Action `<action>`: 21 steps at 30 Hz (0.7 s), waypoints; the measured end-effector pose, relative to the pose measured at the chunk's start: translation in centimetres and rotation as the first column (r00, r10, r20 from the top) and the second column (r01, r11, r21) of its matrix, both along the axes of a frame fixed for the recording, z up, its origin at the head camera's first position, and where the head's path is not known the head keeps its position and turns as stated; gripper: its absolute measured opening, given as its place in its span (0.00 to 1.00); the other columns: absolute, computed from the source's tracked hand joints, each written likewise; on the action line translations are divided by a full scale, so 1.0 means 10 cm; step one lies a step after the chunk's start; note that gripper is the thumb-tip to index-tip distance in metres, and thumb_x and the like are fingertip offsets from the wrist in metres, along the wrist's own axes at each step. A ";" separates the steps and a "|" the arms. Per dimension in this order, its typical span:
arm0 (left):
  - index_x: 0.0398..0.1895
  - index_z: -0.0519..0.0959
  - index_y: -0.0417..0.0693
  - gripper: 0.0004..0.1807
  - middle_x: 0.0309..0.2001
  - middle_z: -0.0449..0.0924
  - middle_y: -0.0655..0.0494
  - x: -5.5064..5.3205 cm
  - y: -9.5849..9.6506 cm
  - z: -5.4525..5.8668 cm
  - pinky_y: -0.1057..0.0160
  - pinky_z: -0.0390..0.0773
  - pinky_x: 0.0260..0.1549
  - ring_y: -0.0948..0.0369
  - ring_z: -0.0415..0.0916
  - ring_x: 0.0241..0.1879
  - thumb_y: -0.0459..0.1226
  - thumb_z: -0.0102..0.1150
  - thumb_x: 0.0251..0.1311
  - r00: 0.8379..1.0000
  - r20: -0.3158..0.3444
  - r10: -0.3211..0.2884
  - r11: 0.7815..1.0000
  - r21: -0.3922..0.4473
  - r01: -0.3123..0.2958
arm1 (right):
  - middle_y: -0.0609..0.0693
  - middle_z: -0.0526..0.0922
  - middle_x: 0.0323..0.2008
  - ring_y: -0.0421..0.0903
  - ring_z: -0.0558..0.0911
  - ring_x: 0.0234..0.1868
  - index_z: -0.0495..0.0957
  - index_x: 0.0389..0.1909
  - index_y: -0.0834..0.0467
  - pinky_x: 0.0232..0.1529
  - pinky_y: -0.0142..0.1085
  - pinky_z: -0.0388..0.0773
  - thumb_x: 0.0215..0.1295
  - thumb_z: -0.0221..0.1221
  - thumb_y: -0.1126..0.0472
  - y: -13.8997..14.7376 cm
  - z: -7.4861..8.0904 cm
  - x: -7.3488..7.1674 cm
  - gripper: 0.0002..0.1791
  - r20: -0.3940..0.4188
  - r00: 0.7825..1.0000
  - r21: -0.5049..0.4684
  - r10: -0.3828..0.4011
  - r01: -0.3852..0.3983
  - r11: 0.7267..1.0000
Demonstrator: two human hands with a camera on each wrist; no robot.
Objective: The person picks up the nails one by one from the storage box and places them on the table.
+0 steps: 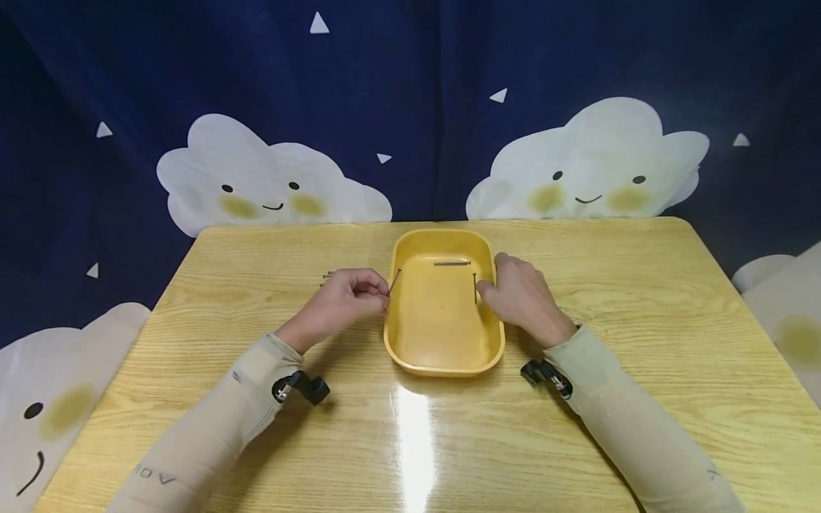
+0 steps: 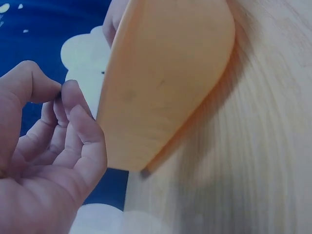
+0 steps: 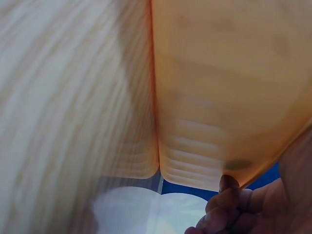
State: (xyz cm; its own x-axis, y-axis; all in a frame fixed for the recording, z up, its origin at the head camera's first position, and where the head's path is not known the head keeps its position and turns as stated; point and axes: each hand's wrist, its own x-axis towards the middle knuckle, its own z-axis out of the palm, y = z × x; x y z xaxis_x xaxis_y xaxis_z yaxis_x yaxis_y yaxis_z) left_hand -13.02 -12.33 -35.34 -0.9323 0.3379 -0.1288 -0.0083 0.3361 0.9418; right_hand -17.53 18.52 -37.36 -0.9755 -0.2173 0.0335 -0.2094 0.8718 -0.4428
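Observation:
A yellow plastic tray (image 1: 444, 360) stands on the table between the hands. My left hand (image 1: 343, 303) is at its left rim, pinching a thin dark nail (image 1: 394, 282) between thumb and fingertips; the nail slants over the rim. In the left wrist view the fingertips of the left hand (image 2: 58, 126) meet beside the tray's outer wall (image 2: 165, 68). My right hand (image 1: 522, 296) grips the tray's right rim, thumb inside and fingers against the outside. Inside the tray, one nail (image 1: 452, 263) lies crosswise toward the back, and another nail (image 1: 475, 288) is near the right thumb.
Several nails (image 1: 328, 276) lie on the wooden table (image 1: 616, 285) just behind the left hand, partly hidden by it. A dark blue curtain (image 1: 410, 85) with cloud prints hangs beyond the table's back edge. Small black cameras are strapped to both wrists.

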 end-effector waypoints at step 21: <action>0.51 0.79 0.28 0.17 0.43 0.86 0.41 0.09 -0.35 -0.05 0.58 0.85 0.50 0.63 0.83 0.40 0.33 0.61 0.64 0.997 0.080 0.012 0.999 -0.044 -0.009 | 0.58 0.76 0.30 0.55 0.75 0.30 0.73 0.38 0.62 0.28 0.40 0.68 0.68 0.54 0.52 0.00 0.01 0.00 0.15 0.004 1.000 0.002 -0.005 0.005 1.000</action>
